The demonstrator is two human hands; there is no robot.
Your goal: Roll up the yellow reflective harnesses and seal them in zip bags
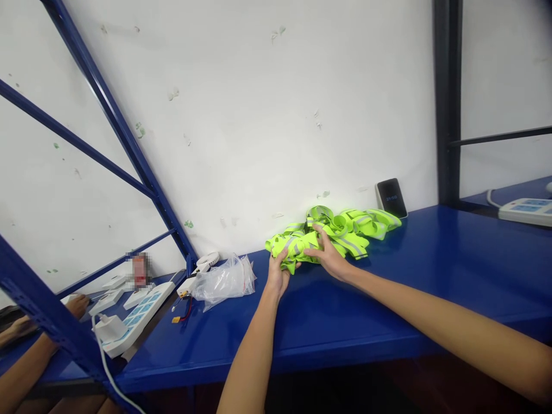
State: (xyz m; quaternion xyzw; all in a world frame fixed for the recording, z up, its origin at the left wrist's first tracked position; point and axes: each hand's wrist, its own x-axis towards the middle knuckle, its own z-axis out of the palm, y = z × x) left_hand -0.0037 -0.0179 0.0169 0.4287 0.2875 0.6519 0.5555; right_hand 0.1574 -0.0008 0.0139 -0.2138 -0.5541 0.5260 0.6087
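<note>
Directions by a clock face centred on the view: across the back, a white wall (250,115), chipped and flecked with green. Below, a glossy blue tabletop (435,276). At 10, a slanting blue metal frame (129,149); at 2, a dark upright post (448,103). At 4, near centre, on the tabletop close to the wall, a tangled heap of silver-striped, yellow-green reflective straps (356,241). Toward 8, a white power strip (140,316); at 7, a clear plastic bag (226,282). At the heap's near side, left hand (278,273) with fingers curled around the bunched end; right hand (332,259) with thumb and forefinger parted, touching, grip impossible to tell. At 8, beyond the frame, a co-worker's hand (77,306). At 3, against the wall, a black-screened device (391,197) with lit digits. Beside the bag, a small white fan (210,259) and a yellow connector (176,319).
</note>
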